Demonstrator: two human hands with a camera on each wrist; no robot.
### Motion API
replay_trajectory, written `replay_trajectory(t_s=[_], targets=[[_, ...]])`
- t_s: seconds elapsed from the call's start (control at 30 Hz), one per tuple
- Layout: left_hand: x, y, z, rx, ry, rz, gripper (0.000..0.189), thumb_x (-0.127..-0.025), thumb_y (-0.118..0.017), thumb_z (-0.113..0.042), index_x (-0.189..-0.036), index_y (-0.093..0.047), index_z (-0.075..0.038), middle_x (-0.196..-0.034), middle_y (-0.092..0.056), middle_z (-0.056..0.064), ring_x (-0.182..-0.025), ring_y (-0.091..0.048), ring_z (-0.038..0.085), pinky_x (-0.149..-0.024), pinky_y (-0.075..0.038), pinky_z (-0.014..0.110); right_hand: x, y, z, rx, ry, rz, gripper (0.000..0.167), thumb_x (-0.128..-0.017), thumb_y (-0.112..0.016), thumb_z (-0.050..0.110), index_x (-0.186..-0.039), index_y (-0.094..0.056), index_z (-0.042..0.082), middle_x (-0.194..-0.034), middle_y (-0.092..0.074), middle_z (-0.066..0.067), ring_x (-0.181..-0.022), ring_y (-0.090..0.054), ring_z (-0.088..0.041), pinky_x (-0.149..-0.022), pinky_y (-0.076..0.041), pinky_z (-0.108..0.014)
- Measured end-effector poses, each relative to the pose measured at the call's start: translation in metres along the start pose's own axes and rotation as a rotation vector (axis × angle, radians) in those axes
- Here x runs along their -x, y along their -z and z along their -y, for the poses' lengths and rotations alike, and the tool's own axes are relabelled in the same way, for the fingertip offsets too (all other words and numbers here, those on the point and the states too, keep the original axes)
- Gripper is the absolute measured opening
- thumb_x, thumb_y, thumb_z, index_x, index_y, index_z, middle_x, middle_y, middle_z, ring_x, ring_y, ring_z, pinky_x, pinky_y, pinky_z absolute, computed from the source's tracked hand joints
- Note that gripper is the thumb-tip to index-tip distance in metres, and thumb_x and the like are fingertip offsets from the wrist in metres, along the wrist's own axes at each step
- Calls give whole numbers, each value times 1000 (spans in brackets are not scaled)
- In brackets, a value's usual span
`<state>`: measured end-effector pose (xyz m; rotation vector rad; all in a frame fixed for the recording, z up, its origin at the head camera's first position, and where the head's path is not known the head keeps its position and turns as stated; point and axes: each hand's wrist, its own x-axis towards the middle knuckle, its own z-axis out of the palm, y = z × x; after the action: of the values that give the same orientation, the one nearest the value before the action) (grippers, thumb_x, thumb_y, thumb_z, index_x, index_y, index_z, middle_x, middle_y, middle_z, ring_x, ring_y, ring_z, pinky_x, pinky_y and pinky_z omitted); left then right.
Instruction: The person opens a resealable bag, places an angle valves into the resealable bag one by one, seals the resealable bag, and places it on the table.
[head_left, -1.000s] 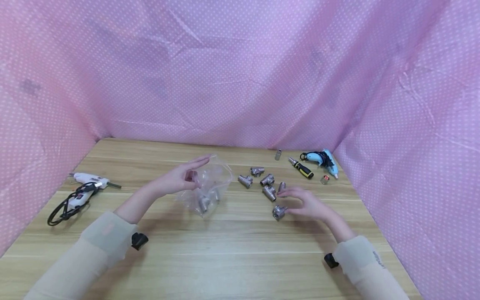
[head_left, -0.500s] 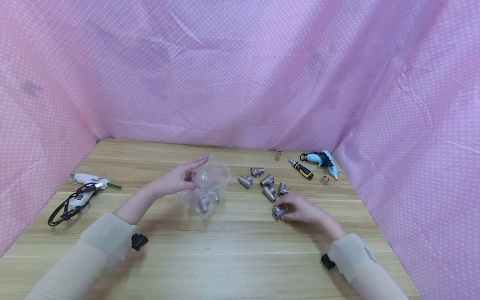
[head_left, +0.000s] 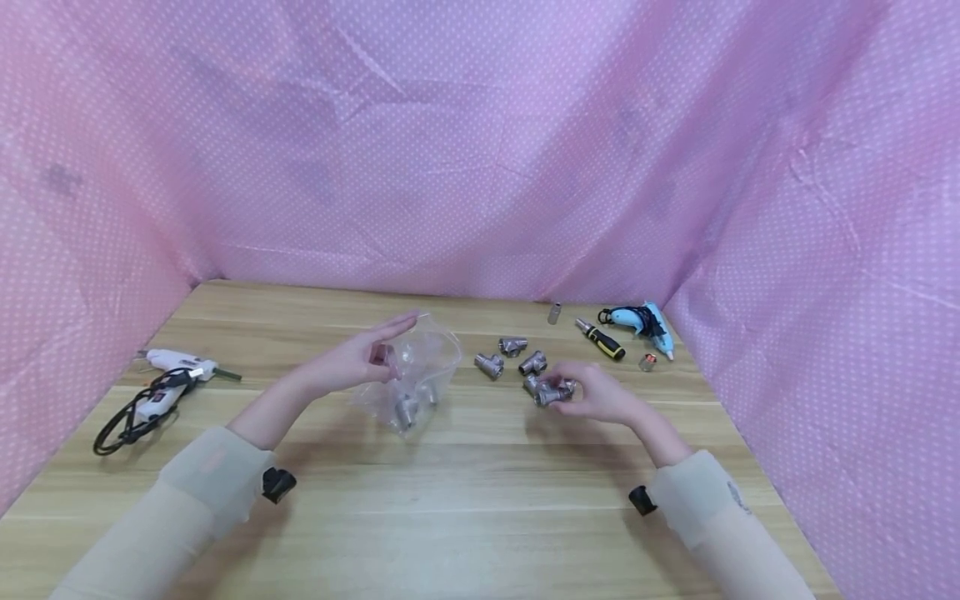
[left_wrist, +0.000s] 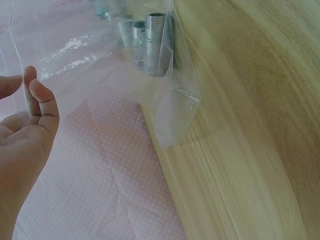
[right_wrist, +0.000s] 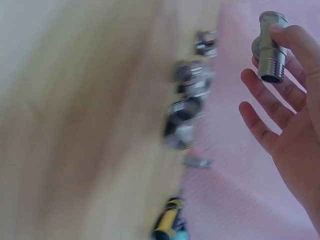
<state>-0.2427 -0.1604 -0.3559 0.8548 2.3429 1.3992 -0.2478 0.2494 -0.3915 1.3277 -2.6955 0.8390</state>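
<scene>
My left hand (head_left: 352, 360) pinches the rim of a clear plastic bag (head_left: 433, 354) and holds it up over the table. Metal tee fittings (left_wrist: 156, 45) with threaded ends sit in the lower part of the bag. My right hand (head_left: 603, 396) pinches another metal tee fitting (right_wrist: 272, 47) between thumb and fingers, raised off the wood. Its other fingers are spread apart in the right wrist view. Several more tee fittings (head_left: 490, 365) lie on the table between the hands, some partly hidden behind the right hand.
On the left lies a white glue gun (head_left: 180, 362) with a black cord. At the back right are a black and yellow screwdriver (head_left: 604, 343), a light-blue glue gun (head_left: 654, 325), a small metal cylinder (head_left: 554, 313) and a small red-topped piece (head_left: 648, 362). Pink dotted cloth (head_left: 450, 167) surrounds the table.
My right hand has taken hold of the nearest tee fitting, lifted it and carried it slightly away from me. The left hand and bag have stayed nearly still.
</scene>
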Motion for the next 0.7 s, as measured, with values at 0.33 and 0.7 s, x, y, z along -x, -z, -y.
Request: replay_trajectory(t_s=[0.33, 0.7], targets=[[-2, 0, 2, 30, -6, 8, 86, -78, -61, 5, -151, -18, -10, -158, -13, 6, -77, -54, 15, -66, -51, 24, -49, 23, 33, 47, 121, -67, 42, -78, -73, 14, -117, -63, 6, -101, -67, -1, -87, -61, -11, -75, -53, -28], [-2, 0, 0, 18, -7, 8, 85, -79, -62, 2, -151, -19, -10, -158, -14, 7, -78, -53, 16, -66, -50, 24, -96, 24, 67, 69, 56, -34, 47, -85, -69, 26, -128, -58, 9, -112, -66, -2, -94, -61, -11, -80, -52, -31]])
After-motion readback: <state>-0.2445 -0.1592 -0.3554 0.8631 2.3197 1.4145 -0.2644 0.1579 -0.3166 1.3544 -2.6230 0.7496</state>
